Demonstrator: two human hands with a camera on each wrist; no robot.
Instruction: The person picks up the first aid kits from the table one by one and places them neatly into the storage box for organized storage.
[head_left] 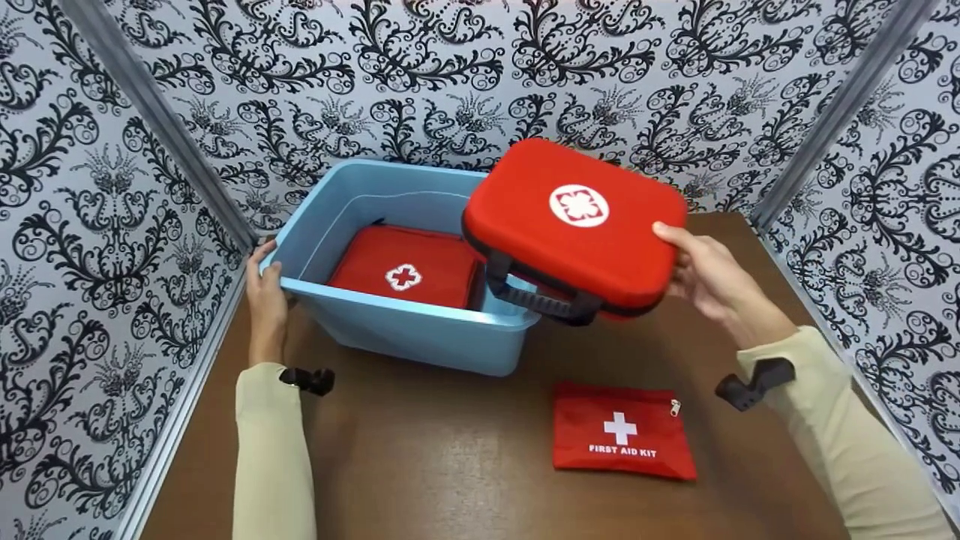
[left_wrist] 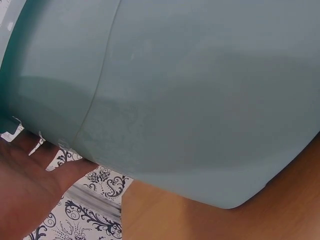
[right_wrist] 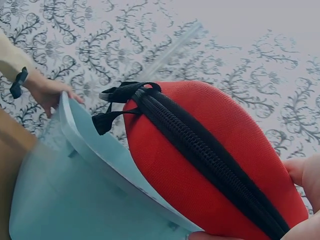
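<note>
A red hard-shell first aid case [head_left: 525, 217] with a black handle and white emblem is held up at the right end of a blue plastic bin [head_left: 405, 330]. My right hand [head_left: 716, 281] grips its right end, thumb on top; the right wrist view shows the case's black zipper [right_wrist: 200, 150]. At the bin's left rim, my left hand [head_left: 268, 300] grips the edge, and the left wrist view shows its fingers [left_wrist: 75, 172] against the wall. Inside the bin lies a red soft first aid bag [head_left: 360, 262] with a white-outlined cross.
A flat red zip pouch [head_left: 585, 427] printed "FIRST AID KIT" lies on the brown table [head_left: 420, 457], front right of the bin. Patterned walls [head_left: 450, 82] with grey metal corner strips [head_left: 176, 120] enclose the table on the left, back and right.
</note>
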